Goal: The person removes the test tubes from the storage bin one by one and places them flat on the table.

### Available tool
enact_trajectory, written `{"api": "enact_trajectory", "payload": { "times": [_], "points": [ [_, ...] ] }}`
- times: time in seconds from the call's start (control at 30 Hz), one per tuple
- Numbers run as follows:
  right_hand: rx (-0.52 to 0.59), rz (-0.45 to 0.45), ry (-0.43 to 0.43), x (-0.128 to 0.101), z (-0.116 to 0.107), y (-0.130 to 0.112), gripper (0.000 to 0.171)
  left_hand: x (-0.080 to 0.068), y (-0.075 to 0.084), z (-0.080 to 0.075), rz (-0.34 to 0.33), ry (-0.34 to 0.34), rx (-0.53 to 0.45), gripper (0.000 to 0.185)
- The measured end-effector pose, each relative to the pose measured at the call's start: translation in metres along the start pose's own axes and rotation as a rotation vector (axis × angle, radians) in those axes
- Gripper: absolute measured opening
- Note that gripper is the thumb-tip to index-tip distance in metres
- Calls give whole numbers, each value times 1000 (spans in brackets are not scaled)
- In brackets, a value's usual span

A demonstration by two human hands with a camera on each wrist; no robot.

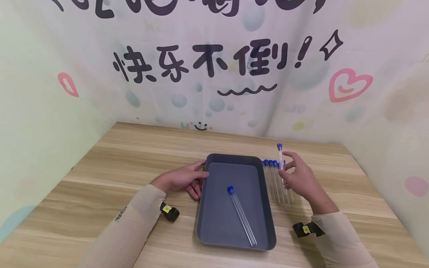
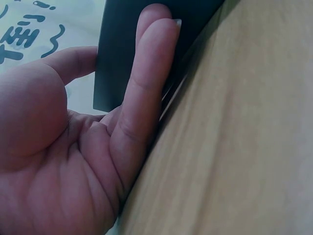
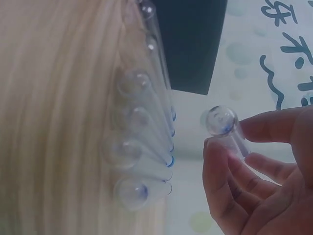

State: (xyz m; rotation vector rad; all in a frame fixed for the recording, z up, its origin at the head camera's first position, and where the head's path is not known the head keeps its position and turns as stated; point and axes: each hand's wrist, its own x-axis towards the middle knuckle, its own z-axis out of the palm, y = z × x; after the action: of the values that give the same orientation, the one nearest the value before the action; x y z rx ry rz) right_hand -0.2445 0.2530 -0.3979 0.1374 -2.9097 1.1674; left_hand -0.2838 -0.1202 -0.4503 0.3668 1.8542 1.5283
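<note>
Hands: left hand (image 1: 179,179) flat, fingers straight vs tray (image 1: 234,160) edge at 9 o'clock; right hand (image 1: 299,178) pinches raised tube (image 1: 280,160) at 3 o'clock, above tube row (image 1: 276,182).

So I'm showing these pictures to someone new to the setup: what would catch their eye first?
Probably the dark grey rectangular plastic tray in the middle of the wooden table, with one clear blue-capped test tube lying slantwise in it. Next, the right hand pinching another clear blue-capped tube above the row of tubes beside the tray, while the left hand rests against the tray's left edge.
</note>
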Motion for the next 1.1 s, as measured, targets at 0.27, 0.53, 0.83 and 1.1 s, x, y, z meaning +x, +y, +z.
{"api": "enact_trajectory", "payload": {
  "times": [0.27, 0.53, 0.83, 1.1],
  "points": [
    [-18, 33, -19, 0, 0, 1, 68, 1, 0, 0, -1, -1, 5, 67],
    [-68, 36, -12, 3, -1, 10, 68, 1, -1, 0, 0, 0, 4, 67],
    [-109, 71, -26, 7, -3, 22, 68, 1, -1, 0, -3, 9, 4, 69],
    [-97, 103, -27, 7, -3, 27, 67, 1, 0, 0, -7, 11, 8, 68]
  ]
}}
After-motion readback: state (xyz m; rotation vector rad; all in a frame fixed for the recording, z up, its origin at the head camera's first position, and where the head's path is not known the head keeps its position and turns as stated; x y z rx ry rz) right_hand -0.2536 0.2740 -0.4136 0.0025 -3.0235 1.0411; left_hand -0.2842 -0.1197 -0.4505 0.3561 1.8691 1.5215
